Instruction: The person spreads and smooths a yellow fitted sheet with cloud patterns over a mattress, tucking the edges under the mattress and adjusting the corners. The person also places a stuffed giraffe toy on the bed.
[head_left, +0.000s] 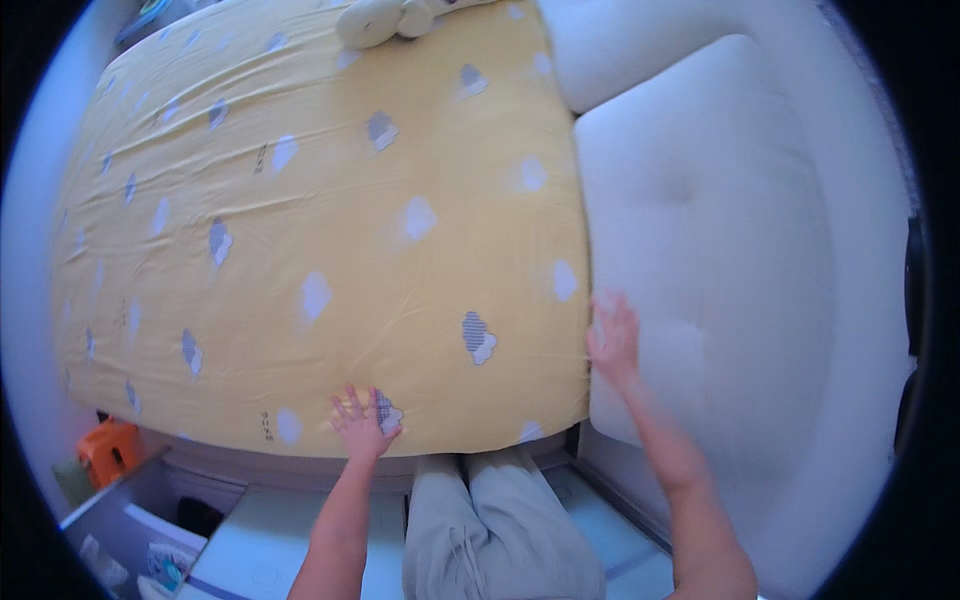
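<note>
A yellow fitted sheet (360, 247) with a cloud print covers the mattress before me, with long creases running across its far left part. My left hand (364, 427) lies on the sheet near the mattress's front edge, fingers spread and holding nothing. At the right side of the mattress is my right hand (616, 341), slightly blurred. It is at the seam between the sheet and the pale headboard cushion (705, 225). Its fingertips reach toward the sheet's edge; whether they grip any fabric I cannot tell.
A cream plush toy (375, 24) lies at the far edge of the bed. At lower left, an orange case (109, 453) stands by an open drawer (157, 510) with items inside. My legs in light trousers (495, 532) are against the bed's front. A second cushion (630, 45) is farther back.
</note>
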